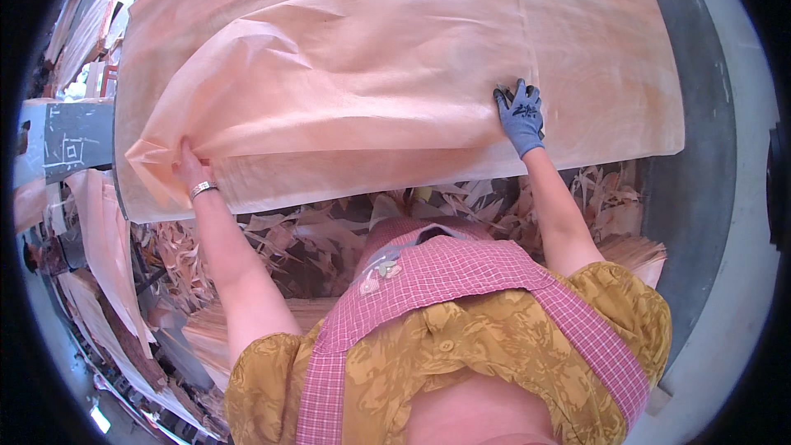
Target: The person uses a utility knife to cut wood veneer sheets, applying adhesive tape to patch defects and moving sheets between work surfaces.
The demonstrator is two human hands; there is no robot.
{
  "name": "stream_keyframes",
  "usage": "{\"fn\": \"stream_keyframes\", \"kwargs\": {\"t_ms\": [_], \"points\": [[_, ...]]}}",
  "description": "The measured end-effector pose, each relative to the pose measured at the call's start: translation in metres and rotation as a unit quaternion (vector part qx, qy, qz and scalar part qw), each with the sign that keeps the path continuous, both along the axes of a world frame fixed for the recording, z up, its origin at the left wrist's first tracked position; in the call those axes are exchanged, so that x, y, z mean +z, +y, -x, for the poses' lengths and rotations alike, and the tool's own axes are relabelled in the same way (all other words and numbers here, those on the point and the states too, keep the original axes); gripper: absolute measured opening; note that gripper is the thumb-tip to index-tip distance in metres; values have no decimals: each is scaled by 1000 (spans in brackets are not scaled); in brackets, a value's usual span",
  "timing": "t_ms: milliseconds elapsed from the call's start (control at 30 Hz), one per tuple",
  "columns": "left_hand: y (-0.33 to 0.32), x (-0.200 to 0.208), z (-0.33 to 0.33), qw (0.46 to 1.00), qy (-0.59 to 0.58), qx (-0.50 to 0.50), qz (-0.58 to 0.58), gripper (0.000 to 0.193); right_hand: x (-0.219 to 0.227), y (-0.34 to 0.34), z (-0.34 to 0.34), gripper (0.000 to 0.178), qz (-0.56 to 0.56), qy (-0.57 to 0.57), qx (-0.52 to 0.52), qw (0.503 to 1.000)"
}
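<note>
A thin, pinkish wood veneer sheet [346,74] lies rumpled over a larger flat veneer sheet [610,99]. At its near left corner, my bare left hand [190,168], with a metal band on the wrist, is closed on the edge; part of its fingers is hidden by the folded veneer. The sheet bulges and creases upward from there. My right hand [522,118], in a blue-grey glove with dark fingertips, rests flat on the sheet's right end with fingers spread.
Torn veneer scraps [305,239] are heaped below the near edge, close to my body. Stacked veneer [218,334] stands by my left elbow, with more veneer sheets [103,239] hanging at the left. A grey metal surface [700,115] curves along the right.
</note>
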State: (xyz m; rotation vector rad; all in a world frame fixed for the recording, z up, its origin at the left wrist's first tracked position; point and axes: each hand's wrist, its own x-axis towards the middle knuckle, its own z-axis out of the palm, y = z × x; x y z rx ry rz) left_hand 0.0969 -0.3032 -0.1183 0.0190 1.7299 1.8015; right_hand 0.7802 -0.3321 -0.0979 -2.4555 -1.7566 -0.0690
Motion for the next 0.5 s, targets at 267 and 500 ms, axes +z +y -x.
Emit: {"fn": "stream_keyframes", "kwargs": {"t_ms": [267,500], "points": [[-26,21,-137,987,151,-35,-51,61,-6,-11,-68,72,-42,-47,-18,998],[-17,112,-407,669,563,-485,9,56,2,11,-129,68,-35,-44,-23,998]]}}
